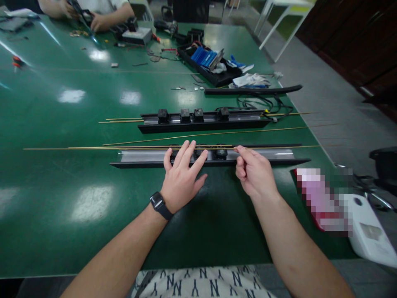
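A long black channel (142, 156) with a pale inside lies across the table in front of me. Thin brass-coloured rods (89, 147) run along its top and stick out past its left end. My left hand (185, 176) is spread over the middle of the channel, its fingertips at the rods and partly covering black blocks. Just right of a dark block (221, 153), my right hand (256, 169) pinches a rod between thumb and forefinger. Behind lies a second black channel (201, 124) with several black blocks, and a loose rod (201, 134) slants between the two channels.
Behind the channels are a black strip (252, 90), coiled cables (263, 103), gloves (251, 80) and a black tray (214, 74) with blue items. A white device (369, 227) sits at the right edge. Across the green table (46, 174), another person's hands (99, 21) hold a tool.
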`<state>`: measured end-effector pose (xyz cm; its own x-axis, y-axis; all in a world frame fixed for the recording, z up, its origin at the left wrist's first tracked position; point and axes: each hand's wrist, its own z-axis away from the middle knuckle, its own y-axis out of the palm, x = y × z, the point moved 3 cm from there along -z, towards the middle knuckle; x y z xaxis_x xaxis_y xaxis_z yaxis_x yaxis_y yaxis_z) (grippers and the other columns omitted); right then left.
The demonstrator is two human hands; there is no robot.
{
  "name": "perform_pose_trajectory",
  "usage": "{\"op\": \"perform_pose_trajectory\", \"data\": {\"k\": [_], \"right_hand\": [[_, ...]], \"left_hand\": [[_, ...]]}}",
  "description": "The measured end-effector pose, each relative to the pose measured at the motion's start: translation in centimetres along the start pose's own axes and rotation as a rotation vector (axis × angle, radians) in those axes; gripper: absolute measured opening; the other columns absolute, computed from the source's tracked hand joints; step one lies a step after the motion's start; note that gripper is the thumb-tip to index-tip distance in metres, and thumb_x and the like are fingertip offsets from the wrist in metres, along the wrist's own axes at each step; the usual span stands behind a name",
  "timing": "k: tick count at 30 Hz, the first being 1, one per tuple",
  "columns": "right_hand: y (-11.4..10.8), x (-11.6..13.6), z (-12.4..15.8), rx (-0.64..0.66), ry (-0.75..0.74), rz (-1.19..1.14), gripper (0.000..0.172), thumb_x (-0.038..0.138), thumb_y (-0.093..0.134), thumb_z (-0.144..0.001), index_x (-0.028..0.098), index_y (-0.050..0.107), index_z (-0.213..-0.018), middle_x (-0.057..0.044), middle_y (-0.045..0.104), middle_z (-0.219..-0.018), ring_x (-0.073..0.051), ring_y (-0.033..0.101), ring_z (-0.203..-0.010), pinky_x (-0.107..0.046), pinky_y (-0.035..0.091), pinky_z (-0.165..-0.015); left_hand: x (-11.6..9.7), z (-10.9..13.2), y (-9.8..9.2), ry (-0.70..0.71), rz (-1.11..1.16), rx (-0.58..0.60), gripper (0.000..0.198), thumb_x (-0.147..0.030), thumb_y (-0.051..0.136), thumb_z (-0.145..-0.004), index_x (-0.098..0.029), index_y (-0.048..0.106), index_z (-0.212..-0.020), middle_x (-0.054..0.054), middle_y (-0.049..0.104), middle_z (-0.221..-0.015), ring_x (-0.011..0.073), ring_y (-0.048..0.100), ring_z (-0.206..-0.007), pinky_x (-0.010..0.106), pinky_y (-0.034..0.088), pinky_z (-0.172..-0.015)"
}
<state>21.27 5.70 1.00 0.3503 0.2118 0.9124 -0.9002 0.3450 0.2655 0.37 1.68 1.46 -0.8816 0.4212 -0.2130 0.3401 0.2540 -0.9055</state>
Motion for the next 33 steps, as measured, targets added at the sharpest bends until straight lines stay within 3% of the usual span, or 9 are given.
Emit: {"op": "perform_pose_trajectory", "data": {"k": [13, 33], "right_hand": [[-0.2, 0.07, -0.08, -0.065, -0.007, -0.009, 0.026, 0.034, 0.088, -0.075, 0.015, 0.072, -0.083, 0.006, 0.053, -0.052, -0.004, 0.039, -0.033, -0.015, 0.023, -0.028], [0.0, -0.04, 0.01, 0.006, 0.01, 0.003, 0.031, 0.036, 0.089, -0.074, 0.016, 0.073, -0.091, 0.006, 0.057, -0.056, -0.004, 0.04, -0.034, -0.015, 0.023, -0.029]], "left_hand": [[-0.01, -0.08, 0.03, -0.007, 0.012, 0.018, 0.06, -0.04, 0.069, -0.096, -0.027, 0.054, -0.153, 0.018, 0.038, -0.17, 0.0346, 0.032, -0.16, 0.064, 0.014, -0.128], [0.02, -0.03, 0.07, -0.003, 0.012, 0.002, 0.06, -0.039, 0.069, -0.095, -0.027, 0.055, -0.153, 0.018, 0.039, -0.17, 0.0358, 0.034, -0.159, 0.064, 0.014, -0.127]]}}
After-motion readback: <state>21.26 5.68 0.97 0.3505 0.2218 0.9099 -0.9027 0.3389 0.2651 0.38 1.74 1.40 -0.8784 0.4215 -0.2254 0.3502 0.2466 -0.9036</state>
